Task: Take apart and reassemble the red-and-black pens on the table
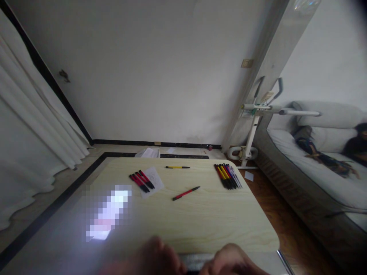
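Observation:
At the bottom edge of the head view, my left hand (pixel 159 258) is blurred, with its fingers curled inward. My right hand (pixel 231 259) lies opposite it, also with curled fingers. Both are close together at the near side of the table; whatever they hold, if anything, is hidden. Beyond them a single red-and-black pen (pixel 186 193) lies slantwise on the pale wooden table (pixel 229 225). A yellow-and-black pen (pixel 177 167) rests farther back. Several red-and-black pens (pixel 139 182) lie side by side, partly over a sheet of paper (pixel 156 181).
Several red, yellow, dark and purple pens (pixel 226 176) form a row at the table's right. A bright pixelated strip (pixel 109 214) shows at the left. Exercise equipment (pixel 252 133) and a grey sofa (pixel 286 152) with a person (pixel 357 147) stand right; a white curtain (pixel 37 133) hangs left.

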A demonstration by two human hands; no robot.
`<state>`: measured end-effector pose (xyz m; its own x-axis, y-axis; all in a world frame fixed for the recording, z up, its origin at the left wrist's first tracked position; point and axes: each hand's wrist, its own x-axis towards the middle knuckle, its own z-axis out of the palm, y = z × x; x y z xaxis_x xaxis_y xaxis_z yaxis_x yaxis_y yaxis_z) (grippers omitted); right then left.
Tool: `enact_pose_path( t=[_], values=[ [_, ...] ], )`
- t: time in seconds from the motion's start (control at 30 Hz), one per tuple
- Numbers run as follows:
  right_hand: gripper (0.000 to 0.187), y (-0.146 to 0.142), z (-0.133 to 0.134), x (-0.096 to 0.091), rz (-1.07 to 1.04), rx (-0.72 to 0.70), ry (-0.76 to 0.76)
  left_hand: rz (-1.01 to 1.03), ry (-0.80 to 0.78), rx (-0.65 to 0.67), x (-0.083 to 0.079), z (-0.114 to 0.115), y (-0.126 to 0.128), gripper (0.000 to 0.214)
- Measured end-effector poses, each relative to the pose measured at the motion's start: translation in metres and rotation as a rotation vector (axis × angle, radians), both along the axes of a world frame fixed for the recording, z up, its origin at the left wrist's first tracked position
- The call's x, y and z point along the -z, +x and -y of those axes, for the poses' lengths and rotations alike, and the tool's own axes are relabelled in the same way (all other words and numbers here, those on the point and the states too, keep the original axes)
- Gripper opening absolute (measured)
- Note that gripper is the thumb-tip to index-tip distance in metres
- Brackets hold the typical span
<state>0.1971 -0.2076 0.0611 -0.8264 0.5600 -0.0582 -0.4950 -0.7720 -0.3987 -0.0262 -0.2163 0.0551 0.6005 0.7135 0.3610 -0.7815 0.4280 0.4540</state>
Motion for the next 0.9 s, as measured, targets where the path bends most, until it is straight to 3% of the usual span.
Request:
enact_pose_path(
  t=[0.1, 0.3, 0.53, 0.9],
  values=[
    [0.11, -0.005, -0.009, -0.006, -0.235, -0.008, 0.205, 0.047, -0.105, -0.064, -0.016, -0.013, 0.002, 0.091],
    [0.102, -0.011, -0.029, -0.023, -0.081, 0.149, 0.081, 0.02, -0.252, -0.077, -0.014, -0.018, 0.006, 0.089],
    [0.103, -0.003, -0.035, -0.016, 0.018, 0.215, 0.141, 0.046, -0.271, -0.1, -0.01, -0.021, 0.005, 0.093],
    [0.105, -0.005, -0.036, -0.01, -0.038, 0.234, 0.135, 0.027, -0.244, -0.145, -0.009, -0.022, 0.007, 0.091]
  ],
)
